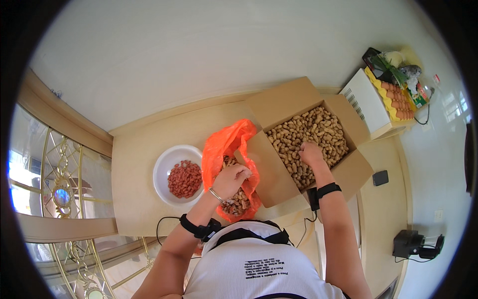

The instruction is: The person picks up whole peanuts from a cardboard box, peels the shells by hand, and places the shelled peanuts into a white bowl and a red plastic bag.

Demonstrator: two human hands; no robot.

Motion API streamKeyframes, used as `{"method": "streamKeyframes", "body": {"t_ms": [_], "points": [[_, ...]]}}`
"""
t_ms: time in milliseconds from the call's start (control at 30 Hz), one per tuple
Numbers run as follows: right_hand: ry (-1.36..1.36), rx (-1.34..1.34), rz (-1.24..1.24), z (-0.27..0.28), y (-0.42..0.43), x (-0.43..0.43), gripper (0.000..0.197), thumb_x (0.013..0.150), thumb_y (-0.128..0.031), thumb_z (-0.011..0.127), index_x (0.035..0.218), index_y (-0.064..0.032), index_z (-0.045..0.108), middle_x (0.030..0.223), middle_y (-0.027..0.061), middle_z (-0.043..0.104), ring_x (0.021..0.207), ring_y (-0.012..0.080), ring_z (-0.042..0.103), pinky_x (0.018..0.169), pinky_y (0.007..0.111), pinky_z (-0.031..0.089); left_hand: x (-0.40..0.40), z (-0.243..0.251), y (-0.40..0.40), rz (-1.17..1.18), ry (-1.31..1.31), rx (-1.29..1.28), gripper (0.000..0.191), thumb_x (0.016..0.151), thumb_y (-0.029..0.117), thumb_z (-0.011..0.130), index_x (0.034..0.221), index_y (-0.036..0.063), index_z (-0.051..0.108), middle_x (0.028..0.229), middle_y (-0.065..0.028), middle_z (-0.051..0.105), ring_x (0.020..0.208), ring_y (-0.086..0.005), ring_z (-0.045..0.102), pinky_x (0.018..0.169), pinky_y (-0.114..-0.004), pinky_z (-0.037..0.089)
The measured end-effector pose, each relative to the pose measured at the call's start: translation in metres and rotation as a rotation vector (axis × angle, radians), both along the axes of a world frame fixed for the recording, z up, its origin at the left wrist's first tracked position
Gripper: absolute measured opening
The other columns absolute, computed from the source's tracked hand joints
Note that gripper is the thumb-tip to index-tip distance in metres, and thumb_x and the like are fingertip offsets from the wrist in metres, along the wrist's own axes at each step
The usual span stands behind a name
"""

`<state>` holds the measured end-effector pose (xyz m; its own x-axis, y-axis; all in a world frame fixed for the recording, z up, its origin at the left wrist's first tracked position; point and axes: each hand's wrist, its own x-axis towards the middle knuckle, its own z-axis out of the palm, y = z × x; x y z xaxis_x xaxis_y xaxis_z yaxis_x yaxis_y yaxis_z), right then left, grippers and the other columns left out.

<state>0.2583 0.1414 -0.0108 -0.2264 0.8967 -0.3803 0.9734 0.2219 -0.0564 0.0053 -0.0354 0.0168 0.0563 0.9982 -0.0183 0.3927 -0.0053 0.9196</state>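
My right hand (311, 153) reaches into an open cardboard box (274, 185) filled with unshelled peanuts (325, 127). Its fingers are curled at the surface of the peanuts; whether they grip one is hidden. Over the mouth of an orange plastic bag (220, 140) hovers my left hand (233, 179), fingers bent towards the thumb, with too little detail to tell if anything is between them. Broken peanut shells (237, 203) lie inside the bag. Left of it stands a white bowl (162, 187) with shelled, red-skinned peanuts (185, 179) at its bottom.
A white appliance (360, 97) at the back right carries a yellow tray of eggs (397, 99) and green vegetables (392, 71). A dark flat object (381, 178) lies on the right-hand counter (388, 205), near a black appliance (409, 243). Ornate glass panels (61, 179) border the left side.
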Motion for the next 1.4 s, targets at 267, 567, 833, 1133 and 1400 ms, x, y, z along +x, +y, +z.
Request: {"method": "streamKeyframes", "body": {"t_ms": [267, 567, 833, 1133, 1400], "points": [[-0.069, -0.116, -0.08, -0.013, 0.021, 0.01, 0.016, 0.08, -0.015, 0.051, 0.074, -0.0016, 0.057, 0.064, 0.0111, 0.058, 0.055, 0.022, 0.054, 0.056, 0.036, 0.047, -0.018, 0.006, -0.017, 0.019, -0.073, -0.197, 0.02, 0.088, 0.012, 0.045, 0.095, -0.0029, 0.057, 0.089, -0.0108, 0.063, 0.086, -0.0152, 0.06, 0.077, -0.027, 0.047], [1.361, -0.141, -0.231, 0.05, -0.083, -0.054, 0.02, 0.077, -0.004, 0.057, 0.097, -0.0002, 0.058, 0.084, 0.005, 0.06, 0.076, 0.0091, 0.054, 0.07, 0.023, 0.044, -0.005, -0.003, -0.014, 0.149, -0.448, -0.313, 0.029, 0.092, 0.025, 0.04, 0.09, 0.0, 0.055, 0.078, -0.0039, 0.059, 0.07, -0.0107, 0.056, 0.067, -0.024, 0.047], [1.363, -0.142, -0.092, 0.041, -0.145, -0.107, 0.013, 0.077, -0.007, 0.062, 0.087, -0.0004, 0.056, 0.079, 0.0016, 0.057, 0.072, 0.008, 0.053, 0.067, 0.022, 0.044, 0.002, -0.006, -0.006, 0.214, -0.11, 0.072, 0.029, 0.091, 0.028, 0.043, 0.081, 0.0028, 0.052, 0.064, 0.0008, 0.048, 0.056, -0.0075, 0.043, 0.055, -0.023, 0.04], [1.282, -0.363, -0.045, 0.028, -0.15, -0.113, 0.008, 0.08, -0.006, 0.06, 0.086, -0.0026, 0.055, 0.077, -0.0014, 0.055, 0.069, 0.0035, 0.05, 0.064, 0.018, 0.042, -0.02, -0.011, -0.019, 0.059, -0.021, -0.007, 0.026, 0.089, 0.025, 0.046, 0.08, 0.0004, 0.05, 0.068, -0.0099, 0.048, 0.062, -0.0182, 0.046, 0.061, -0.031, 0.039], [1.097, -0.529, 0.062, 0.036, -0.147, -0.121, 0.017, 0.087, -0.017, 0.048, 0.088, -0.0004, 0.052, 0.067, 0.003, 0.053, 0.062, 0.0088, 0.051, 0.059, 0.022, 0.042, -0.019, -0.015, -0.027, 0.14, -0.063, 0.009, 0.027, 0.09, 0.024, 0.043, 0.078, 0.001, 0.049, 0.064, -0.0074, 0.048, 0.06, -0.0156, 0.046, 0.059, -0.029, 0.04]]}}
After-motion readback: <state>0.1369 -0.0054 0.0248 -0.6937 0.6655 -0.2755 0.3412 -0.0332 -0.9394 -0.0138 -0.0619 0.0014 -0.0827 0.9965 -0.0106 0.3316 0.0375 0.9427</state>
